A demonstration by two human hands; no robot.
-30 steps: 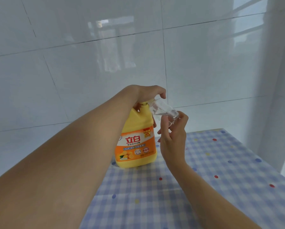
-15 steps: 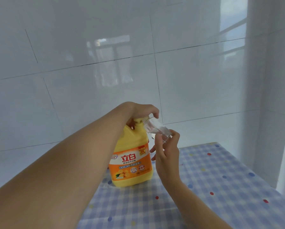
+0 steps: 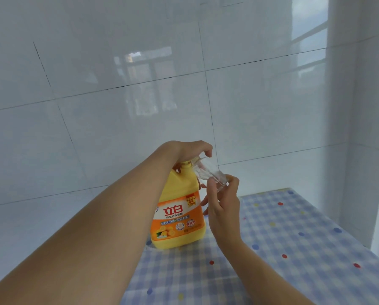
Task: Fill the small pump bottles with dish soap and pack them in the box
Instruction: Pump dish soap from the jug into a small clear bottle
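Curling over the top of the dish soap jug [image 3: 179, 216], left hand [image 3: 188, 151] hides its pump; right hand [image 3: 225, 208] pinches tilted small bottle [image 3: 208, 173], fill level unreadable.

One dish soap jug [image 3: 179, 216] upright on table [image 3: 294, 249] near its far left edge, tiled wall [image 3: 118, 106] behind, left hand [image 3: 184, 150] over jug's top, small bottle [image 3: 208, 172] tilted just right of that top, held from below by right hand [image 3: 223, 212] beside the jug's right flank
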